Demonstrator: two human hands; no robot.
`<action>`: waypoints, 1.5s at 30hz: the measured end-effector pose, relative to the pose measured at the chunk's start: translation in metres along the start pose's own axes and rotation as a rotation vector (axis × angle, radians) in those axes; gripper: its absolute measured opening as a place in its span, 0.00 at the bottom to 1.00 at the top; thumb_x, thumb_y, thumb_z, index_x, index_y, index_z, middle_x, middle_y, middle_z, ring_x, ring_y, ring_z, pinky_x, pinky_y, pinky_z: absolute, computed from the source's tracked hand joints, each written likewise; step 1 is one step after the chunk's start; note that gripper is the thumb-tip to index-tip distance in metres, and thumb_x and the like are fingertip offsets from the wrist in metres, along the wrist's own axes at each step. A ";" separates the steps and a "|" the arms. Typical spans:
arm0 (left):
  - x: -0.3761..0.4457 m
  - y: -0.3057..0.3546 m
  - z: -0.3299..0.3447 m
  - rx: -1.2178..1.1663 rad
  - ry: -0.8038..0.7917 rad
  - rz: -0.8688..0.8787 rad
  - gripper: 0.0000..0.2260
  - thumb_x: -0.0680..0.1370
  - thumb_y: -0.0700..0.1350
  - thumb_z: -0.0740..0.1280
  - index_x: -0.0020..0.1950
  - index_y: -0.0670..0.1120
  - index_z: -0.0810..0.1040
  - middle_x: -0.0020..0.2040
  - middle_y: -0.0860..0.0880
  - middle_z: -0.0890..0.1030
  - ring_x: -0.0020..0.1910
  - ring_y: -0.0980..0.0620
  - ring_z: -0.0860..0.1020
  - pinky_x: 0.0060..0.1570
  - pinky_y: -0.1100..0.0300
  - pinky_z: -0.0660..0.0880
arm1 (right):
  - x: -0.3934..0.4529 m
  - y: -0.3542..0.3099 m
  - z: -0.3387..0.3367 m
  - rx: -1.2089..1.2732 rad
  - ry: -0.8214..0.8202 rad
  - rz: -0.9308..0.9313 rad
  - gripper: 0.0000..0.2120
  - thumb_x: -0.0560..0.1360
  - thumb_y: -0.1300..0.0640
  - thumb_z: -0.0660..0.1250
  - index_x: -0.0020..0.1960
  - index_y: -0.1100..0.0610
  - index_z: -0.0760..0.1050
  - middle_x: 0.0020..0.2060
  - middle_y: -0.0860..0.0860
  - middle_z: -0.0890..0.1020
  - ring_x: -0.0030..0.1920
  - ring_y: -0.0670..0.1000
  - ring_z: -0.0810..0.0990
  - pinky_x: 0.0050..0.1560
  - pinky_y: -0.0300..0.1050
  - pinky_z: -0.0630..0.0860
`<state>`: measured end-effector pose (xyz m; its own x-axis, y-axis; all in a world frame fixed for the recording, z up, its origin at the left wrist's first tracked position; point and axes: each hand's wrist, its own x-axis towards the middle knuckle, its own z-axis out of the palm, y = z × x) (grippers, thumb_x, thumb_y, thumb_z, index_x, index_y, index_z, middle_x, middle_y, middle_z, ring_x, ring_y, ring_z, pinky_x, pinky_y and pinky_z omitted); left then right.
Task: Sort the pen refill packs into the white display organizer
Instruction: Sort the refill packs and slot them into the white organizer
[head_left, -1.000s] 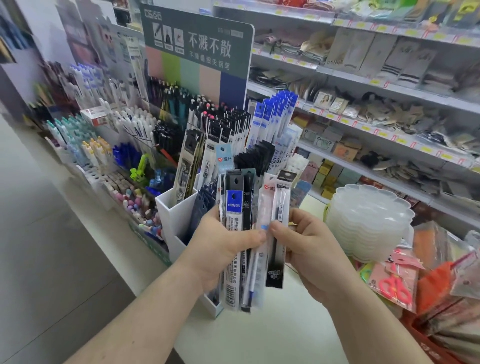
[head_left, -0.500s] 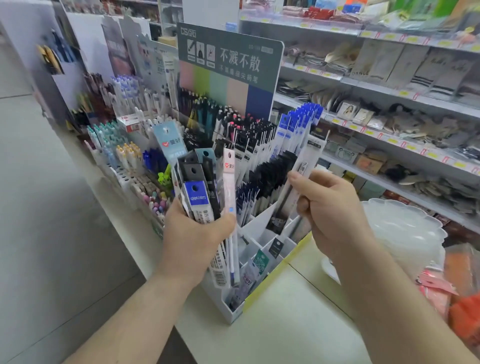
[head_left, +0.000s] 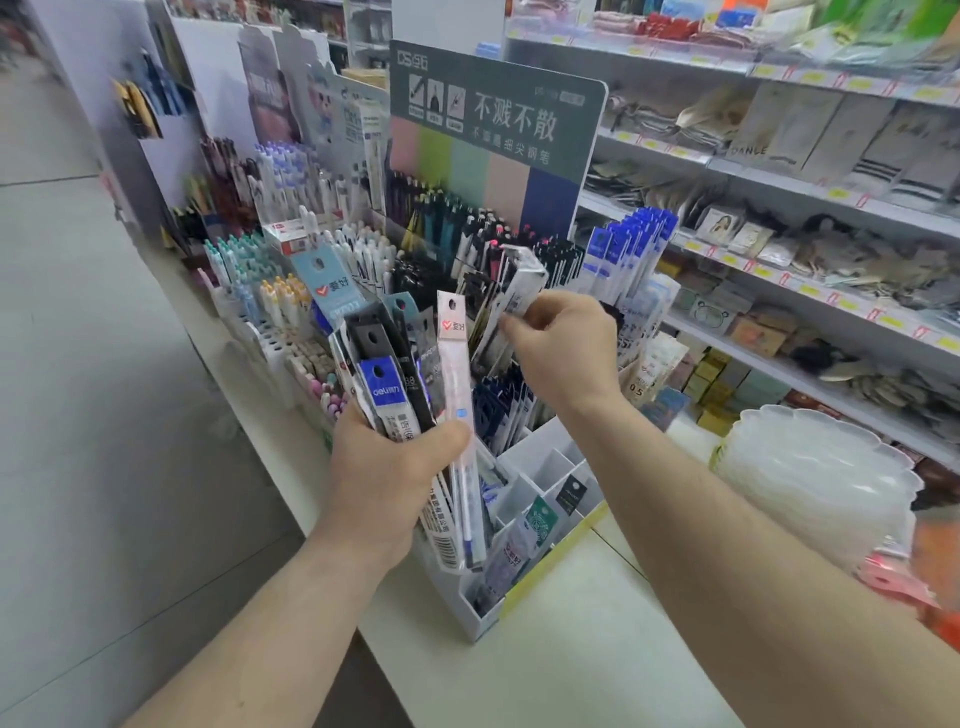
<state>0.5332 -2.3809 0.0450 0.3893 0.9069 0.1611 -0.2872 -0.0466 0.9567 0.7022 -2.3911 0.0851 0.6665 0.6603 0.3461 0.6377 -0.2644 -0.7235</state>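
My left hand grips a fanned bundle of pen refill packs, black, blue and pink-topped, held upright in front of the white display organizer. My right hand pinches a single refill pack with a black and clear sleeve, tilted over the organizer's middle rows, among the standing packs there. The organizer has white stepped compartments; the back ones hold several blue and black packs, the front ones hold a few small packs.
A green sign board stands behind the organizer. Pen racks fill the counter to the left. A stack of clear scalloped plates sits to the right. Shelves of small goods run behind. The white counter is in front.
My right hand took one pack from the bundle, lifted it away and carried it left over the organizer's middle rows. My left hand rose with the rest of the bundle.
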 end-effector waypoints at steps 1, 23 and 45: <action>-0.001 -0.001 0.000 -0.012 -0.010 -0.002 0.09 0.62 0.37 0.71 0.39 0.49 0.83 0.38 0.50 0.84 0.40 0.50 0.83 0.42 0.53 0.82 | 0.001 0.002 0.004 -0.068 -0.037 0.007 0.14 0.75 0.51 0.73 0.33 0.52 0.75 0.40 0.49 0.77 0.43 0.49 0.73 0.46 0.38 0.67; -0.008 -0.025 0.036 0.014 -0.250 -0.061 0.15 0.64 0.40 0.75 0.51 0.44 0.84 0.46 0.43 0.86 0.47 0.44 0.85 0.47 0.47 0.82 | -0.083 0.028 -0.052 0.632 -0.283 0.265 0.08 0.73 0.61 0.75 0.43 0.66 0.80 0.33 0.59 0.79 0.27 0.48 0.70 0.26 0.38 0.65; -0.008 -0.052 0.054 -0.043 -0.552 -0.283 0.18 0.57 0.46 0.74 0.46 0.46 0.85 0.43 0.48 0.85 0.42 0.52 0.82 0.42 0.60 0.77 | -0.021 0.236 0.004 -0.166 -0.192 0.716 0.08 0.70 0.54 0.70 0.39 0.59 0.83 0.34 0.56 0.85 0.38 0.57 0.82 0.37 0.47 0.78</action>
<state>0.5926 -2.4079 0.0069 0.8473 0.5309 0.0155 -0.1375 0.1911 0.9719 0.8370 -2.4645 -0.0958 0.8700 0.3947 -0.2954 0.1348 -0.7669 -0.6275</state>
